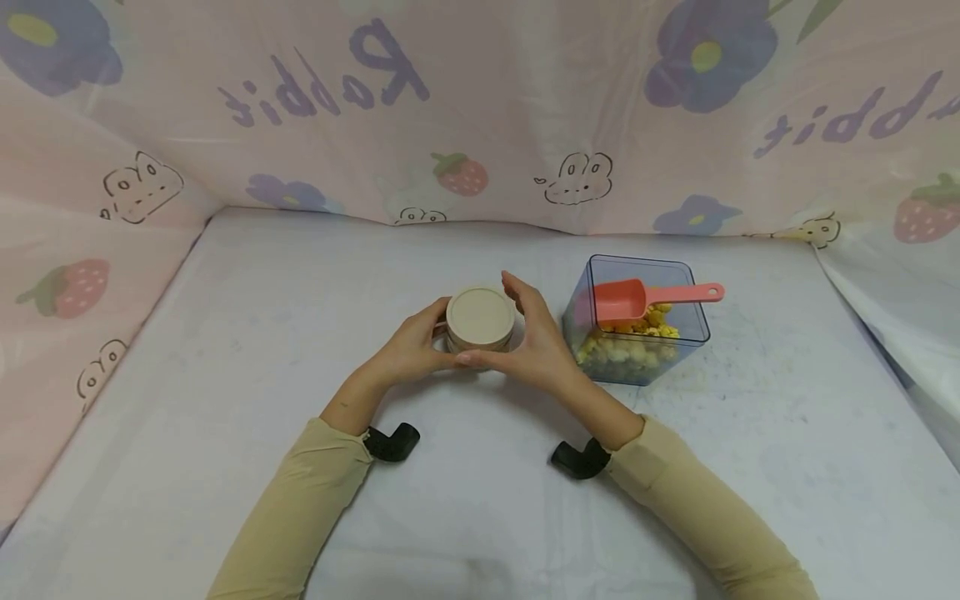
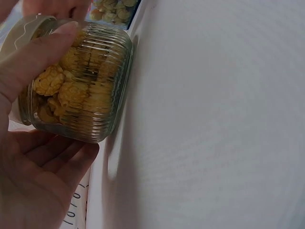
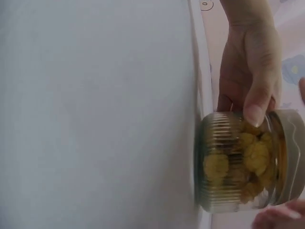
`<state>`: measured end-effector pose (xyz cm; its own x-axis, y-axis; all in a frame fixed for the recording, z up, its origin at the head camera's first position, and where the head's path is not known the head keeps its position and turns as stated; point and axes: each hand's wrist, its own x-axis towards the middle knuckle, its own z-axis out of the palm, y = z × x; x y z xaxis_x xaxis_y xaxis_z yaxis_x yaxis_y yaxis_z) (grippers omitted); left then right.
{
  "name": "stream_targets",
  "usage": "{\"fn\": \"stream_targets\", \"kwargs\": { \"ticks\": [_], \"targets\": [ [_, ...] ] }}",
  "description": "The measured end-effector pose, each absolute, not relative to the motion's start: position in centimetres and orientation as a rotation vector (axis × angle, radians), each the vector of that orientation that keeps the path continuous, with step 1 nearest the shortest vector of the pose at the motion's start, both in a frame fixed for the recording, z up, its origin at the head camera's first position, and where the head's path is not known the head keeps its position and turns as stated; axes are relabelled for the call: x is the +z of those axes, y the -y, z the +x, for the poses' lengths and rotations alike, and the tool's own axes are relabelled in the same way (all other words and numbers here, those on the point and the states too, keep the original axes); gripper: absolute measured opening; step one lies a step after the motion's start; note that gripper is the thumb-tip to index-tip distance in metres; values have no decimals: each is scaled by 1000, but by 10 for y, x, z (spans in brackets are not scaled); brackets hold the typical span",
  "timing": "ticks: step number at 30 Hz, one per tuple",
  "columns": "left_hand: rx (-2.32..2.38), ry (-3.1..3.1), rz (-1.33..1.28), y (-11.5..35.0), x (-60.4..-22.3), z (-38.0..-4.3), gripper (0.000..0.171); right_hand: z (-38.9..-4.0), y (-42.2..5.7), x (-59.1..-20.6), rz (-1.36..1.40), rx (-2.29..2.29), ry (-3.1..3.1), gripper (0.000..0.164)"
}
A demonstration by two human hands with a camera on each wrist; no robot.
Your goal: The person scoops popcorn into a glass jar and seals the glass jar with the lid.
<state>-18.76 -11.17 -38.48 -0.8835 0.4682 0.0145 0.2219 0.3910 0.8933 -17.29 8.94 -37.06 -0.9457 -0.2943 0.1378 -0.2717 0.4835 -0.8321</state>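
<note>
A ribbed glass jar (image 2: 81,81) of yellow popcorn stands upright on the white table, a cream lid (image 1: 481,317) on top. My left hand (image 1: 414,346) grips the jar's side, its thumb across the glass and its fingers round the far side. Around the lid's right side, my right hand (image 1: 536,342) is spread, with a gap between its raised fingers and the lid. Its thumb reaches across the jar's front, close to the left thumb. Only parts of the right hand (image 3: 281,217) show in the right wrist view.
Right of the jar stands a clear bluish bin (image 1: 693,325) part filled with popcorn (image 1: 622,350). A pink scoop (image 1: 621,302) lies in it, the handle sticking out over the right rim. A printed curtain (image 1: 487,108) hangs behind the table (image 1: 480,492).
</note>
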Motion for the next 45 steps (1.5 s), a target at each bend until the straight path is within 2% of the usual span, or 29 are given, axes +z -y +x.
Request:
{"fn": "stream_targets", "kwargs": {
  "ticks": [4,10,13,28,45],
  "targets": [
    [1492,-2404,590,112,-384,-187,78,-177,-91,-367,-674,-1542,-2657,100],
    [1525,-2375,566,110,-384,-187,78,-184,-93,-362,-902,-1621,-2547,71],
    [1534,-2370,572,110,-384,-187,79,-187,-93,-360,-942,-1626,-2493,65],
    [1505,-2392,579,110,-382,-187,82,-188,-98,-358,-922,-1479,-2536,71],
    [1491,-2401,528,109,-382,-187,80,-178,-95,-361,-657,-1528,-2649,75]
  ]
}}
